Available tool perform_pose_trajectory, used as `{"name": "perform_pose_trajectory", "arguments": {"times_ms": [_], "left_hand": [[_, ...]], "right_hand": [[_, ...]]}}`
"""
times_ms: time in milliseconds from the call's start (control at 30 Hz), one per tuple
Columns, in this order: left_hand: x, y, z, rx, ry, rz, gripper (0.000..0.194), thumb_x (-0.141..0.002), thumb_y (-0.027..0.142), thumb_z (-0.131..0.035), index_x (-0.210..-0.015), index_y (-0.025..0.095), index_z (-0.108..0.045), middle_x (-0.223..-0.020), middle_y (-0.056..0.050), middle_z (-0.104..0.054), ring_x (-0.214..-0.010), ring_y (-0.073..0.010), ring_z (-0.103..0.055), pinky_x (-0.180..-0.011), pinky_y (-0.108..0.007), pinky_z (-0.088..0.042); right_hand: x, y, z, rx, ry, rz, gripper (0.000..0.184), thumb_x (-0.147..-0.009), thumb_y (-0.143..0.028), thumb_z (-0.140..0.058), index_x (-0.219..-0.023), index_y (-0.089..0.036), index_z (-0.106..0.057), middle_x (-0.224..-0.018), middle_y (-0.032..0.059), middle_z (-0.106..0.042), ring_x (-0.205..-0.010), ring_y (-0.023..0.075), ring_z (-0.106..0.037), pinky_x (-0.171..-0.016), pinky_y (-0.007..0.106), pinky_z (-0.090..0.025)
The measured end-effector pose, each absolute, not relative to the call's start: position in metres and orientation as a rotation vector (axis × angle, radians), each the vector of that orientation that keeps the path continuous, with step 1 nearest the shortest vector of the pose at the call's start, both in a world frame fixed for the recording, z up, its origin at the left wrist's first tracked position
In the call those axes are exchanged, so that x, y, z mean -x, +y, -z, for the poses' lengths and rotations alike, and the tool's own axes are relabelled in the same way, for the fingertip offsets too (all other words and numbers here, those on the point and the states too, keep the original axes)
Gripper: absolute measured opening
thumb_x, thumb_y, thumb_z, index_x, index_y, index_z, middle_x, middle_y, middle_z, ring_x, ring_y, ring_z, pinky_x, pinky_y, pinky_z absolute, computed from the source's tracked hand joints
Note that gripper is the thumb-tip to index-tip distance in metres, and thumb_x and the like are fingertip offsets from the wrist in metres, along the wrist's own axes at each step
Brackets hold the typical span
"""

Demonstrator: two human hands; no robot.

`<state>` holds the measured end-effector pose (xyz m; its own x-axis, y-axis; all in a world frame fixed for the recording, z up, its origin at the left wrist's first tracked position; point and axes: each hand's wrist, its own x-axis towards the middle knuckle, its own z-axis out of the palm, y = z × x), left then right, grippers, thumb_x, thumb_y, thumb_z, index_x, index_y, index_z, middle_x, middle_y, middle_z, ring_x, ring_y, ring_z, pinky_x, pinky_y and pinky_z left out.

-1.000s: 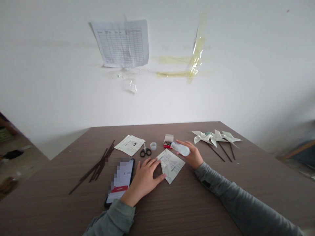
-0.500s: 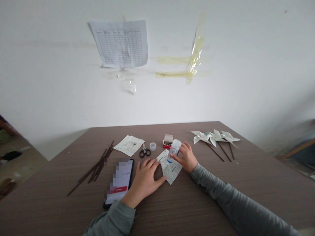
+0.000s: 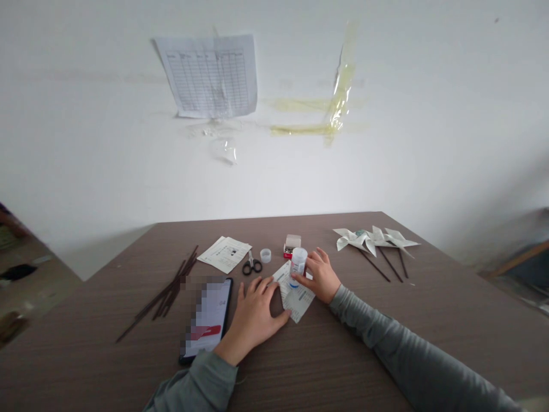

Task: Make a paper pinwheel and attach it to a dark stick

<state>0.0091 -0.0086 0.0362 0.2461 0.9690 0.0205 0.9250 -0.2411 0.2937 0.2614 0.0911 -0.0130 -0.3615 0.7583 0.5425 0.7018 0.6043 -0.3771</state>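
Printed paper sq. [image 3: 302, 303] lies on the counter [image 3: 326, 366], one corner twd the person. L hand [image 3: 255, 313] is palm-down at the sq.'s L side, fingers spread, w/ thumb tip at the sq.'s near L edge. R hand [image 3: 323, 276] is at the sq.'s R side, fingers & thumb pinching a clear bottle [image 3: 298, 262] w/ blue nr its base. Bottle's approx. upright, base at the middle of the sq.; can't tell if it's touching.

Small red box [image 3: 293, 242], flap up, is just behind the sq. Clear cap [image 3: 265, 256] & black-handled scissors [image 3: 252, 266] are behind-L of the sq.; printed papers [image 3: 225, 255] farther that way. Phone [image 3: 207, 316], screen lit, is L of the sq.; brown sticks [image 3: 170, 292] well L. Paper pinwheels [image 3: 369, 240] lie well apart, behind-R of the sq. Gridded sheet [image 3: 211, 74] hangs on the wall [image 3: 291, 177], above-L of the sq.; yellowish tape [image 3: 341, 97] above-R.
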Motion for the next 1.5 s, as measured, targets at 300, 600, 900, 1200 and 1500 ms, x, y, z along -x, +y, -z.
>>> {"name": "perform_pose_trajectory", "arguments": {"times_ms": [300, 600, 900, 1200, 1500], "left_hand": [[-0.0087, -0.0081, -0.0372, -2.286, 1.793, -0.257, 0.069, -0.109, 0.048, -0.091, -0.175, 0.03, -0.082, -0.197, -0.017, -0.07, -0.19, -0.0534, -0.055, -0.159, -0.09, -0.034], [-0.0059, -0.0066, -0.0338, -2.295, 1.768, -0.301, 0.068, -0.108, 0.051, -0.09, -0.172, 0.03, -0.083, -0.194, -0.019, -0.072, -0.187, -0.0556, -0.057, -0.157, -0.092, -0.036], [-0.0048, -0.0066, -0.0317, -2.305, 1.755, -0.326, 0.069, -0.108, 0.052, -0.09, -0.172, 0.03, -0.083, -0.194, -0.019, -0.072, -0.186, -0.0553, -0.058, -0.156, -0.091, -0.037], [-0.0049, -0.0063, -0.0329, -2.295, 1.766, -0.304, 0.069, -0.108, 0.053, -0.089, -0.174, 0.03, -0.082, -0.195, -0.018, -0.071, -0.187, -0.0548, -0.056, -0.157, -0.091, -0.035], [-0.0044, -0.0062, -0.0325, -2.301, 1.757, -0.315, 0.069, -0.108, 0.052, -0.091, -0.173, 0.032, -0.083, -0.194, -0.019, -0.072, -0.187, -0.0555, -0.057, -0.156, -0.092, -0.036]], "right_hand": [[-0.2607, 0.0919, 0.0126, 1.13, -2.165, -0.069, 0.03, -0.112, -0.047, -0.098, -0.097, -0.03, -0.079, -0.104, 0.0049, -0.088, -0.12, 0.0365, -0.088, -0.146, 0.082, -0.055], [-0.2606, 0.0914, 0.011, 1.103, -2.168, -0.111, 0.032, -0.111, -0.047, -0.1, -0.096, -0.03, -0.077, -0.105, 0.0039, -0.087, -0.122, 0.036, -0.086, -0.147, 0.083, -0.053], [-0.2587, 0.0895, 0.0068, 1.134, -2.133, -0.153, 0.025, -0.105, -0.042, -0.103, -0.095, -0.031, -0.083, -0.102, 0.0048, -0.087, -0.121, 0.0377, -0.087, -0.148, 0.081, -0.053], [-0.2593, 0.0898, 0.0067, 1.121, -2.129, -0.219, 0.025, -0.107, -0.044, -0.101, -0.097, -0.031, -0.083, -0.106, 0.0063, -0.088, -0.125, 0.039, -0.086, -0.15, 0.085, -0.049], [-0.2602, 0.091, 0.0118, 1.13, -2.111, -0.134, 0.03, -0.11, -0.046, -0.099, -0.095, -0.031, -0.077, -0.105, 0.0048, -0.088, -0.122, 0.0376, -0.087, -0.147, 0.083, -0.054]]}}
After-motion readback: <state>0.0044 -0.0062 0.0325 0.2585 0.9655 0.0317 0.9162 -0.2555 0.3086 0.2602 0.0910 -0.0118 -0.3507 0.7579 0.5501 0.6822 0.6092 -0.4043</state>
